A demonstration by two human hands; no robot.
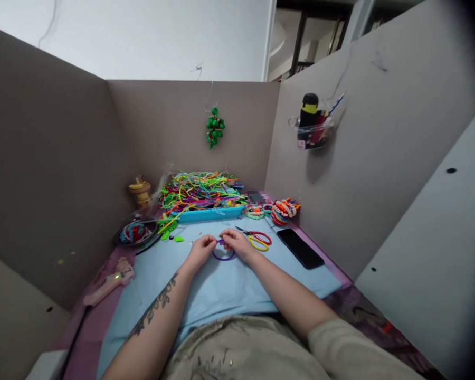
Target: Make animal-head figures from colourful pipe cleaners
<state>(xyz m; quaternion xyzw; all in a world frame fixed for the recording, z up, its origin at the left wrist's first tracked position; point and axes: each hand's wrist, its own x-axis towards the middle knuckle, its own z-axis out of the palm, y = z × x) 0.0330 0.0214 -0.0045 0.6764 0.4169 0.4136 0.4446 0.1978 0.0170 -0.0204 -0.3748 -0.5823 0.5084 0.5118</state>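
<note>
A purple pipe cleaner [223,255], bent into a loop, lies on the light-blue mat [221,287] at centre table. Its upper ends vanish under the fingertips. The left hand [201,249] and right hand [234,243], knuckles up, pinch it closed from either side; red-and-yellow scissors [257,239] rest just right.

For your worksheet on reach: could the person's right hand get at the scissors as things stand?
Probably yes: the scissors lie uncovered just beside the right hand, though it pinches the purple loop with the left hand.
</note>
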